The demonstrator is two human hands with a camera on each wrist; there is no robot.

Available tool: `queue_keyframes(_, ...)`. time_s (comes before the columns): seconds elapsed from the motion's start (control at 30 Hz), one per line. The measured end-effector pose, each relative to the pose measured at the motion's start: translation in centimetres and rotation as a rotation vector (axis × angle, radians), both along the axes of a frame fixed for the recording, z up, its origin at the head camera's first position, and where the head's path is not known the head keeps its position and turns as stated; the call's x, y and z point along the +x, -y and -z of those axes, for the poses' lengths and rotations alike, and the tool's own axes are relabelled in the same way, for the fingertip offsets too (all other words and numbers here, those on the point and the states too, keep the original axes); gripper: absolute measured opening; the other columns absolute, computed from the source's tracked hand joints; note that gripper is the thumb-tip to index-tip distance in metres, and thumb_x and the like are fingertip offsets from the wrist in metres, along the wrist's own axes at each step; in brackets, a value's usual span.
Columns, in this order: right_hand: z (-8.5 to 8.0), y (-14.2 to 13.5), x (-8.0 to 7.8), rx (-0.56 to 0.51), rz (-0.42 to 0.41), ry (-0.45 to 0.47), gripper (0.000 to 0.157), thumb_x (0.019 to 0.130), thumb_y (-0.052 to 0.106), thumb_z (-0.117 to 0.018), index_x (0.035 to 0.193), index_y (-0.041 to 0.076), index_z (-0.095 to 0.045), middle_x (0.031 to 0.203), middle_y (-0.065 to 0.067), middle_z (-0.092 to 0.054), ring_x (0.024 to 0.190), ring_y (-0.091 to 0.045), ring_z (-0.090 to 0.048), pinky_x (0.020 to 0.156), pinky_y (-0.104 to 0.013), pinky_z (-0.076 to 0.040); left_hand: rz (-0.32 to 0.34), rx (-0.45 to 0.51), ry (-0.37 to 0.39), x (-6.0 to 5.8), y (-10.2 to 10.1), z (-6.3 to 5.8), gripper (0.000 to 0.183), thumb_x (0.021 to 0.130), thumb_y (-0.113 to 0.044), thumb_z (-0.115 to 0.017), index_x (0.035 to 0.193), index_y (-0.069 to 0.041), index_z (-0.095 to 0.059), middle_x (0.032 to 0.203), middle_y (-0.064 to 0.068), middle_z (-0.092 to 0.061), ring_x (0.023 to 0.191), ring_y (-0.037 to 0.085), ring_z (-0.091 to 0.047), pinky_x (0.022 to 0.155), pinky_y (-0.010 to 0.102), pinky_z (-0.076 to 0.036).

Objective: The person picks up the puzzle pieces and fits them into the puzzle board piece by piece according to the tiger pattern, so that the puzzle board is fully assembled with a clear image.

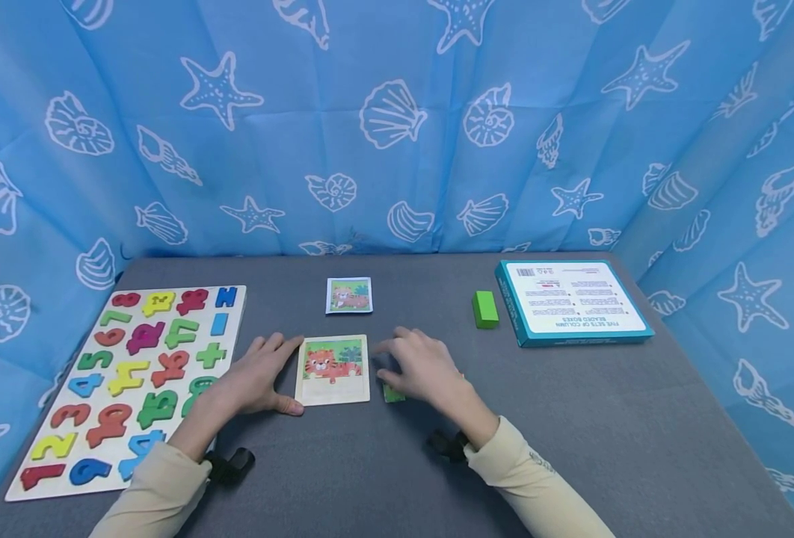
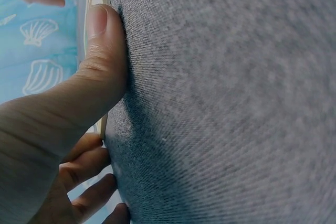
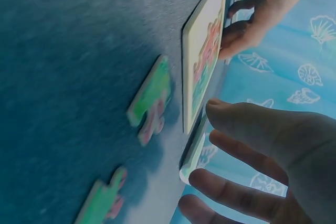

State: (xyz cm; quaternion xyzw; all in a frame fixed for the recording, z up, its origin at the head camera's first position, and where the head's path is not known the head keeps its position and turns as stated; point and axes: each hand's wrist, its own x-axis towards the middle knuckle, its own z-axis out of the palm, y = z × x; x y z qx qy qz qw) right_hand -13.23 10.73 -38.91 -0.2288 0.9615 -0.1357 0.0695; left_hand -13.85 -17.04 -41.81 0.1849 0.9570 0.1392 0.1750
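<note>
My left hand (image 1: 252, 377) holds the left side of a wooden puzzle board (image 1: 334, 392), thumb at the near corner and index finger at the far corner. The upper part of the board shows a tiger picture; its lower strip is bare wood. Just right of the board is my right hand (image 1: 427, 366), fingers apart and slightly bent, with nothing between them in the right wrist view. Beneath it, partly hidden in the head view, lies a green puzzle piece (image 1: 393, 394). The right wrist view shows two loose pieces on the table, one green and pink (image 3: 152, 98), another green (image 3: 102, 198).
Behind the board lies a small tiger picture card (image 1: 348, 296). A green block (image 1: 485, 309) stands beside a teal and white box (image 1: 575, 302) at the back right. On the left lies a number board (image 1: 128, 373) with colourful numerals. A blue curtain (image 1: 397, 172) hangs behind the grey table.
</note>
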Motion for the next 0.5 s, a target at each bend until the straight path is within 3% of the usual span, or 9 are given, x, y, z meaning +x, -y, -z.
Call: queue_keyframes(0.5,0.9,-1.6,1.9,0.015,-0.006,0.025,0.035,0.089,0.032,-0.080,0.120,0.017,-0.076,0.100,-0.005,-0.067,0.075,-0.015,-0.050,0.059,-0.028,-0.036,-0.002,-0.005,0.010,0.0,-0.1,-0.1,0.115,0.070,-0.057,-0.089,0.156,-0.003,-0.037,0.130,0.017,-0.051,0.107,0.029,-0.043,0.091,0.049,-0.044)
